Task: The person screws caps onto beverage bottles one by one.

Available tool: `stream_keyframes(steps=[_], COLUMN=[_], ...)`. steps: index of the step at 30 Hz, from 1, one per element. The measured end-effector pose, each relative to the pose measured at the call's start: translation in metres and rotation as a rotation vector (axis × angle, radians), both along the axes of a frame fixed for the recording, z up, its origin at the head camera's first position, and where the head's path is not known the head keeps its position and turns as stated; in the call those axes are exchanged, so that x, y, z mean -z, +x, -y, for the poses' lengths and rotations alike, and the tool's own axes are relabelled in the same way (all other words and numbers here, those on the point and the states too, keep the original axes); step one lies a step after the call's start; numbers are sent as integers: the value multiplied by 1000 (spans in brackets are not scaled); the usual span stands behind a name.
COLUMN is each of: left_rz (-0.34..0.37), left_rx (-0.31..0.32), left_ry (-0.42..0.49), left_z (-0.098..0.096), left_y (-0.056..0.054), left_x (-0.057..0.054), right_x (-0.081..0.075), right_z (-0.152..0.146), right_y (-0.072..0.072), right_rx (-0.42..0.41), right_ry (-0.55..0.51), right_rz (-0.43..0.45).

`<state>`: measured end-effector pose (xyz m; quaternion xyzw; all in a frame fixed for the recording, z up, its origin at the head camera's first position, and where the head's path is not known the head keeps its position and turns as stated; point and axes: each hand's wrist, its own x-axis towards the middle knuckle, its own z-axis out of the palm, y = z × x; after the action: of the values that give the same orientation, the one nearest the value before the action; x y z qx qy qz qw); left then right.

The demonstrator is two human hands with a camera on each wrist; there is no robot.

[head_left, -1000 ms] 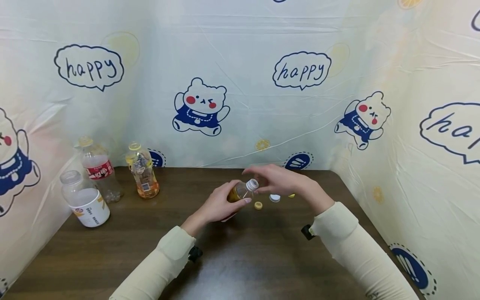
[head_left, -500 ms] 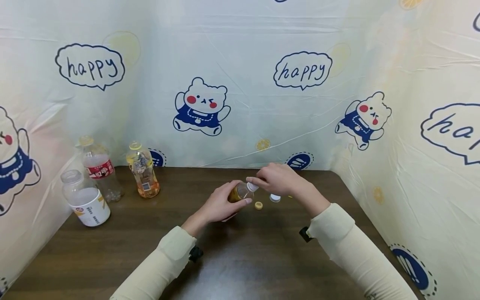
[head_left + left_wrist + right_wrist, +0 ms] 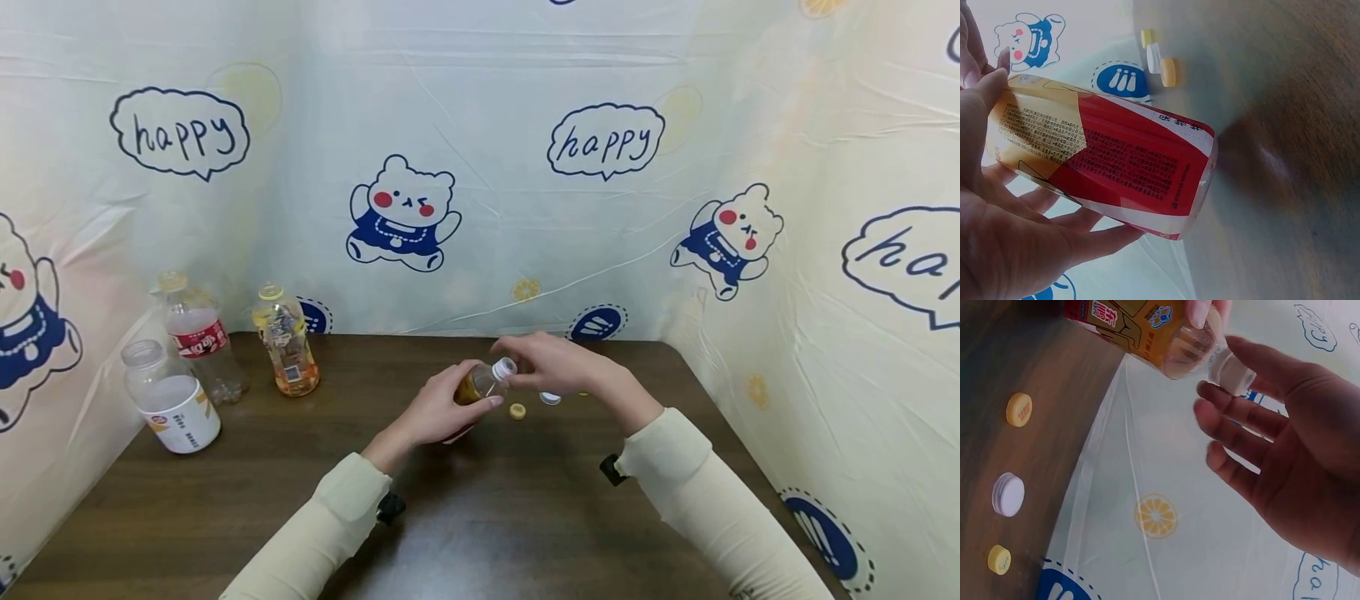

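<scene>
My left hand grips a tilted plastic drink bottle with a red and yellow label, its fingers wrapped round the body. A white cap sits at the bottle's neck. Close about that cap is my right hand, fingers loosely bent and spread apart. In the right wrist view its thumb lies against the cap's side, while the other fingertips appear slightly off it. Past the bottle, on the table, lie an orange-yellow cap, a wider white cap and a small yellow cap.
At the left of the brown table stand three uncapped bottles: a wide clear jar with a white label, a cola bottle with a red label, and a small bottle holding some amber liquid. A printed curtain encloses the table's back and sides.
The right hand came down over the bottle's white cap half a second ago, then turned back, leaving the cap in sight again. The left hand and bottle hold still.
</scene>
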<state>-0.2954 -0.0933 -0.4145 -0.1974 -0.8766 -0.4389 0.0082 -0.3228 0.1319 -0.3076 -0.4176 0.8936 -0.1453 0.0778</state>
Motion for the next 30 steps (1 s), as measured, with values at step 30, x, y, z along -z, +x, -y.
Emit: stream_keyframes(steps=[30], left_rz=[-20], left_rx=[3], left_ry=[-1], left_z=[0], left_y=[0], left_x=[1], right_x=[1], right_z=[2], right_y=[-3], right_rx=[18], right_ry=[-29], right_rz=[-121])
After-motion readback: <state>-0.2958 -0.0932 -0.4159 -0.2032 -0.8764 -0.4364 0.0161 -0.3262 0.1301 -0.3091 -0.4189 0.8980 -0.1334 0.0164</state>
